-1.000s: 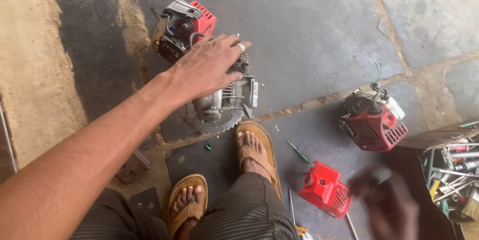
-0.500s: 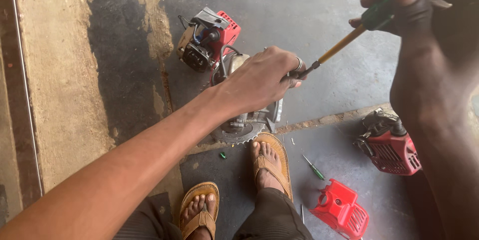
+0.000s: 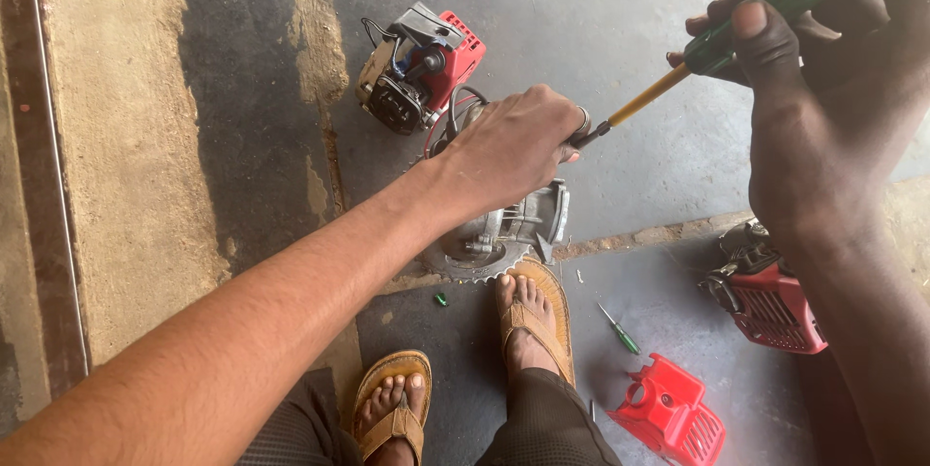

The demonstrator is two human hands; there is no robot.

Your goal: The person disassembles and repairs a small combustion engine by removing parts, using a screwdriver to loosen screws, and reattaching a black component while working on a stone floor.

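Two hands are at work. The grey metal engine (image 3: 504, 224) on the floor is pressed down by the left hand (image 3: 518, 146), fingers curled over it. The green-handled screwdriver (image 3: 765, 15) is pinched in the right hand (image 3: 823, 108). The engine looks heavy and hard; its top is best held.

Soft, even daylight on my feed, sharp in the middle, softer near the lens

I see bright diffuse light across the concrete floor (image 3: 601, 11), with no hard glare and only faint shadows under the engine (image 3: 504, 229) and my sandalled feet. The left hand (image 3: 513, 151) and the red cover (image 3: 668, 418) read crisp. The right hand (image 3: 823, 108), close to the camera, looks dark and slightly soft. Straight floor lines bow a little toward the frame's left edge
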